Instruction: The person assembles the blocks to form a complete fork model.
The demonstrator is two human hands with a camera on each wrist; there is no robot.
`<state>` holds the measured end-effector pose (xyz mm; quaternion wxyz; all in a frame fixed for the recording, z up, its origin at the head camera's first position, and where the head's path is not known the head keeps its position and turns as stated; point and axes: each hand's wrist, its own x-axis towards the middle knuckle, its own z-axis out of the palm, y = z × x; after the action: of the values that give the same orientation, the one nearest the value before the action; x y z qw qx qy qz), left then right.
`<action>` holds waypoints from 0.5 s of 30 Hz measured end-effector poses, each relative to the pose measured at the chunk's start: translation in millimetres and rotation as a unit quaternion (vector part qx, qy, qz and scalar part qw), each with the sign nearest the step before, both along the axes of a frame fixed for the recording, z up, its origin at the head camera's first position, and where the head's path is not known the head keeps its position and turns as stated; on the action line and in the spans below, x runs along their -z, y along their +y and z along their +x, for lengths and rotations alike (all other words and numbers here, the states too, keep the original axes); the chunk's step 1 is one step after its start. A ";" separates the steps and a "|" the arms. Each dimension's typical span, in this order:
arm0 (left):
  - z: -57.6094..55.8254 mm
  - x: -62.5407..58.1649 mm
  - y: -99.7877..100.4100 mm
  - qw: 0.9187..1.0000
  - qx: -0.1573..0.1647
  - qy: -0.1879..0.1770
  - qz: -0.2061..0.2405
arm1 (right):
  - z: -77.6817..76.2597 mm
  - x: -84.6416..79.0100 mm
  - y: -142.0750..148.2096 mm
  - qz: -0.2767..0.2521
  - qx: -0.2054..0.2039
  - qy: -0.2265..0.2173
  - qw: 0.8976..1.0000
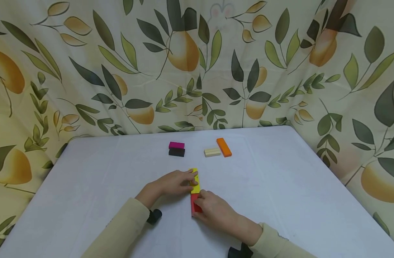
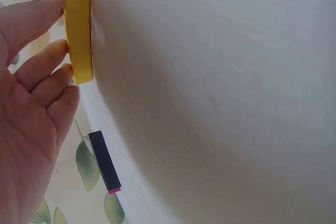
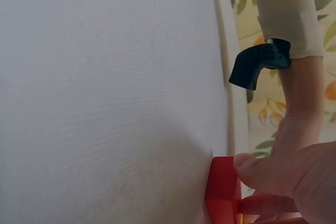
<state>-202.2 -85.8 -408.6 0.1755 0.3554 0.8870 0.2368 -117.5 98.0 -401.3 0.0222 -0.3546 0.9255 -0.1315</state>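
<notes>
Between the thumb and curled fingers of the right hand (image 1: pixel 217 211) we find a smooth red rectangular block (image 3: pixel 222 184), pinched. The left hand (image 1: pixel 175 182) has its fingers spread and relaxed, their tips touching a smooth yellow rectangular block (image 2: pixel 79 32); we cannot tell how firmly they press. What matters most to us is the shared line: the two blocks lie end to end, yellow farther out, red nearer the person, both long axes pointing away across the white cloth-covered table (image 1: pixel 274 190). The left hand comes in from the left at the far block, the right hand from the right at the near one.

Beyond the fingers, we see a magenta block (image 1: pixel 176 145) touching a black block (image 1: pixel 176 152), nearer the left hand. Farther right, a cream block (image 1: pixel 212 153) lies crosswise just beside a slanted orange block (image 1: pixel 224 147).
</notes>
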 end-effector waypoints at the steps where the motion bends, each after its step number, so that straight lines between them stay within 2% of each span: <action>1: 0.0 0.0 0.2 1.000 0.000 0.000 0.000 | -0.1 0.0 0.1 0.001 0.000 0.000 1.000; 10: 0.3 -0.1 1.1 1.000 0.004 0.002 0.005 | -2.3 -3.2 0.5 0.009 -0.011 0.004 1.000; 15: 2.2 -2.7 2.9 1.000 -0.002 0.007 -0.011 | -5.4 -4.7 1.6 0.011 -0.014 -0.008 1.000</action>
<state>-200.0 -82.9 -405.9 0.1732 0.3537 0.8912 0.2250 -122.9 99.6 -396.6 0.0354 -0.3661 0.9216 -0.1239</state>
